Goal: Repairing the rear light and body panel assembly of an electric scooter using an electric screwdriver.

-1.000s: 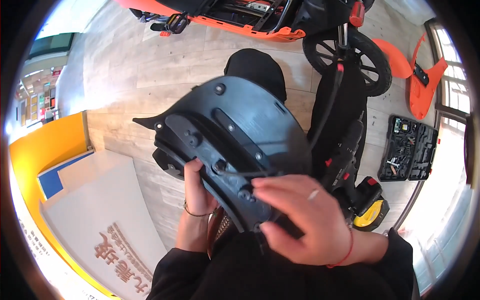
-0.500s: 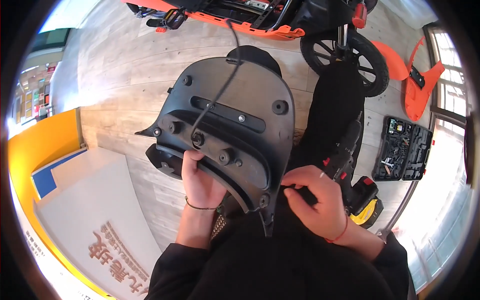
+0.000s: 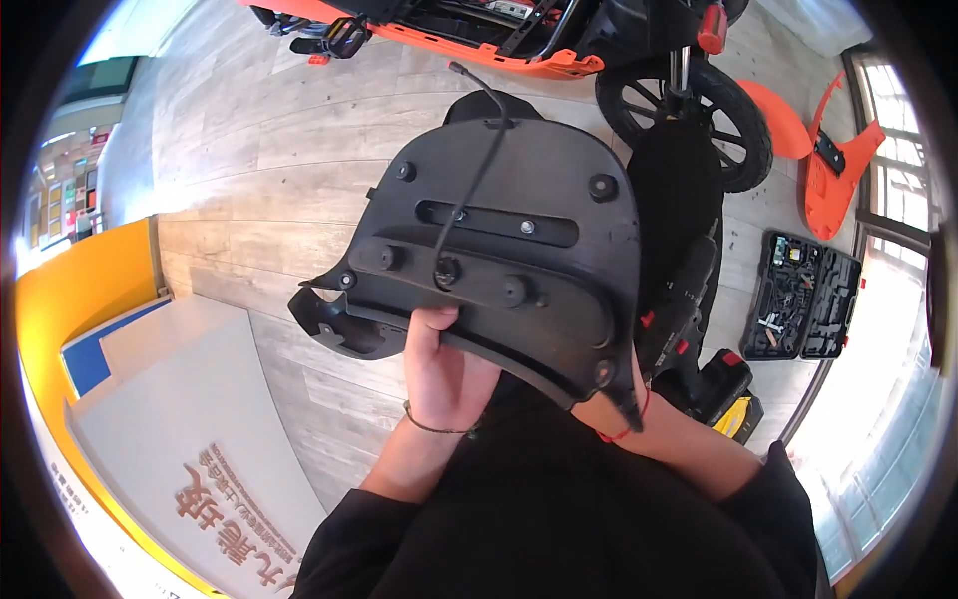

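Note:
A curved black plastic panel (image 3: 559, 170) is held over my lap, its inner side with round bosses and a slot facing up. From its middle a thin black cable (image 3: 469, 190) runs upward, and the free end reaches past the far edge. My left hand (image 3: 449, 369) grips the near edge, thumb on top and fingers underneath. My right hand (image 3: 627, 404) is behind the panel's right side; only the wrist area with a red string shows, so its fingers are hidden. A second black curved part (image 3: 344, 324) shows beneath the left side of the panel.
A partly stripped orange vehicle (image 3: 499, 50) with a black wheel (image 3: 738, 140) stands ahead. Orange body panels (image 3: 838, 195) and an open tool case (image 3: 783, 309) lie at right. A black power tool (image 3: 689, 299) lies by my right leg. A white sign board (image 3: 200, 399) is at left.
The panel has shifted right and tilted, with my left hand on it. My right hand has gone from beside its right edge to behind it. The cable's free end has come into view.

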Demonstrator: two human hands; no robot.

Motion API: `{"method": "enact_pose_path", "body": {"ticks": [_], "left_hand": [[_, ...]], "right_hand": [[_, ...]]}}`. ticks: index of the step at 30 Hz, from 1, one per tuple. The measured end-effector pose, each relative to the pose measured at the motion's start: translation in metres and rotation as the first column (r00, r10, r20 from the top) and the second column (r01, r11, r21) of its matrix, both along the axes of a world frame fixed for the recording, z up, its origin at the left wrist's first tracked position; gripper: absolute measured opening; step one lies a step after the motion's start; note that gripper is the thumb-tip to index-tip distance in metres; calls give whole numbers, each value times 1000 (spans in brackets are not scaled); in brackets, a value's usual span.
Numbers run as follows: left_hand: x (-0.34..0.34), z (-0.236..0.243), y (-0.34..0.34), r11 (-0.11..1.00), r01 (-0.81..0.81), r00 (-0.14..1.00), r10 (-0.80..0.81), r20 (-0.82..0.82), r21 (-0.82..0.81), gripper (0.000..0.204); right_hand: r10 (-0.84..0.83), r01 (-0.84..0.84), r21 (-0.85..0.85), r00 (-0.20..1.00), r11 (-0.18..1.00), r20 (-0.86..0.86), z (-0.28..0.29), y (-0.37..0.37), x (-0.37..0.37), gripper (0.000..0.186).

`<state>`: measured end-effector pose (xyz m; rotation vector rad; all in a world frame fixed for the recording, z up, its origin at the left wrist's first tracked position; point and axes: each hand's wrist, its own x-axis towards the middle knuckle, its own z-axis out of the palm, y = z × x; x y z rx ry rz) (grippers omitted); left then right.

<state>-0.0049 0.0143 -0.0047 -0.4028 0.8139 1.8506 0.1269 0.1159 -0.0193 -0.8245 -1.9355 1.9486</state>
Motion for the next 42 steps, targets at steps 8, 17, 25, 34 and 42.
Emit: {"method": "enact_pose_path", "body": {"ticks": [8, 17, 25, 34, 42], "left_hand": [[10, 6, 4, 999, 27, 1000, -27, -5, 28, 44], [12, 6, 2, 998, 51, 998, -50, -39, 25, 44], [-23, -4, -29, 949, -36, 956, -58, -288, -312, 37], [-39, 12, -38, 829, 196, 825, -428, -369, -524, 33], [-19, 32, -14, 726, 490, 615, -680, -399, -482, 39]], "right_hand": [[23, -10, 626, 1000, 780, -13, -25, -11, -4, 28], [37, -69, 820, 998, 569, 58, -26, -12, 0, 32], [-153, 173, -206, 982, 963, 111, 5, 26, 25, 25], [-218, 225, 229, 974, 947, -53, 56, 63, 17, 16], [16, 69, 470, 985, 880, -174, 65, 46, -10, 22]]}}
